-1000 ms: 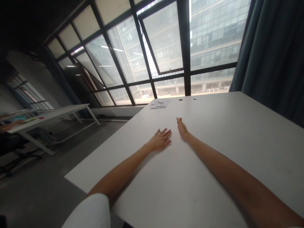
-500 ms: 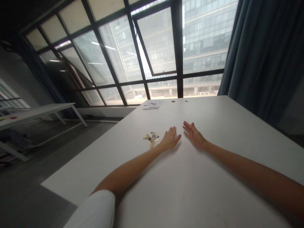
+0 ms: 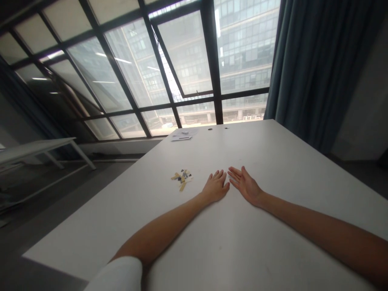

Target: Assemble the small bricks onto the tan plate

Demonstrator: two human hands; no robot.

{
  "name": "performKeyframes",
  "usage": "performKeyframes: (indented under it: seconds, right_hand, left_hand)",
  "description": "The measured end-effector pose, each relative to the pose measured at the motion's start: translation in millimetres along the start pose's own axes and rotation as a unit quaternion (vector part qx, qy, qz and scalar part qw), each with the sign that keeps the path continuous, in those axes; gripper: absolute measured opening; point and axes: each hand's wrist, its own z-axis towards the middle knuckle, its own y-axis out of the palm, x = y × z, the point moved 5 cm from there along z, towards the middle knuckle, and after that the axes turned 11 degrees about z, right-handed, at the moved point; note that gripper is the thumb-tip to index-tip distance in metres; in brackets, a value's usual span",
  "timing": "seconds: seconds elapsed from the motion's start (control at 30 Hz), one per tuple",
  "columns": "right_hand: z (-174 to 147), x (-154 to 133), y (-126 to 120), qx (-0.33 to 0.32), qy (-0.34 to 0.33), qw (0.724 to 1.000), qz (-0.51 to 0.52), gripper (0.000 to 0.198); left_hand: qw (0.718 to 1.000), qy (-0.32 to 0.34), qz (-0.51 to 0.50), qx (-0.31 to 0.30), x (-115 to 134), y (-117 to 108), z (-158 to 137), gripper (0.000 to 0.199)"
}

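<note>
My left hand (image 3: 215, 187) is palm down over the white table (image 3: 194, 250), fingers spread and nothing in it. Just right of it is my right hand (image 3: 245, 186), turned on its side with the palm facing left, fingers stretched out and holding nothing. The fingertips of the two hands are close together. To the left of my left hand lies a small pile of loose pieces (image 3: 182, 178), tan, dark, grey and white; they look like small building bricks, too small to make out singly.
Papers (image 3: 182, 137) with a dark pen-like item on them lie at the table's far left corner. A small dark disc (image 3: 210, 129) and another small dark item (image 3: 226, 128) are near the far edge. Windows stand behind, a blue curtain (image 3: 306, 76) at right, another table (image 3: 39, 145) at left.
The view has turned a little to the right. My left hand has drawn back from the pieces, toward me, and my two hands are closer together. Both stay open.
</note>
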Motion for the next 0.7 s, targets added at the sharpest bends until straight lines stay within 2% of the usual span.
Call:
performKeyframes:
  seconds: [0.13,0.3,0.5,0.7]
  right_hand:
    - [0.9,2.9,-0.4,0.037,-0.001,0.999,-0.036,0.018]
    - [0.5,1.2,-1.6,0.046,-0.013,0.997,-0.066,0.028]
    - [-2.6,-3.3,-1.5,0.035,-0.004,0.999,-0.005,0.02]
    - [-5.5,-5.2,2.4,0.019,0.005,1.0,-0.004,0.017]
  left_hand:
    - [1.0,-0.002,0.002,-0.002,1.1,-0.7,0.9,0.061]
    - [1.0,0.005,0.008,0.005,4.4,-3.6,0.2,0.058]
    - [1.0,0.007,0.007,0.015,5.6,-4.9,-1.3,0.056]
    - [1.0,0.009,0.001,0.021,5.5,-6.4,-2.2,0.055]
